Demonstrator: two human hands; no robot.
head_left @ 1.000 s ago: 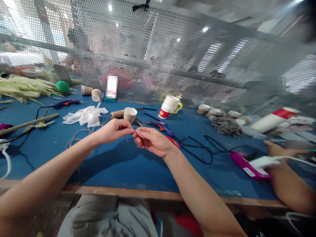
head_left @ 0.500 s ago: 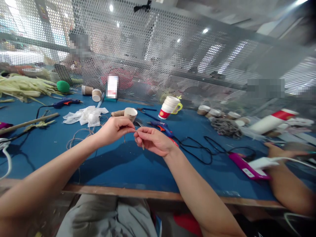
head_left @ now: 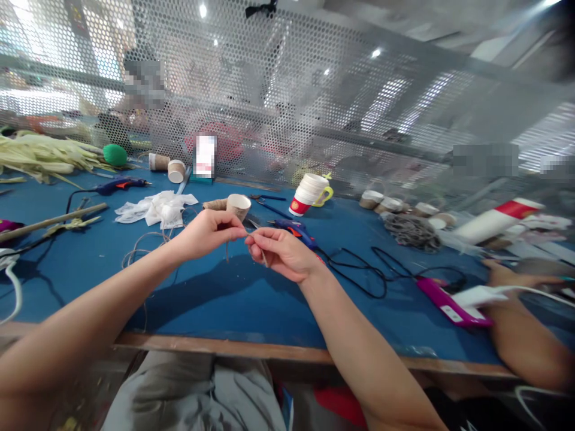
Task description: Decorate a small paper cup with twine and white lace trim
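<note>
My left hand [head_left: 207,232] and my right hand [head_left: 279,252] meet above the blue table [head_left: 215,293], fingertips almost touching. Both pinch a thin piece of brown twine [head_left: 227,250] whose short ends hang down below the fingers. More twine [head_left: 144,248] lies looped on the table under my left wrist. A small paper cup [head_left: 236,206] lies on its side just beyond my hands, next to a twine-wrapped roll [head_left: 214,205].
A blue glue gun [head_left: 294,228] and black cable [head_left: 363,272] lie right of my hands. White plastic [head_left: 157,209], another glue gun [head_left: 117,186], a stick [head_left: 49,221], stacked cups [head_left: 309,193] and a perforated screen [head_left: 287,102] surround. Another person's arm [head_left: 525,329] and pink tool [head_left: 449,302] are at right.
Both hands have risen slightly and stayed pinched together on the twine. The twine ends now hang lower beneath the fingers.
</note>
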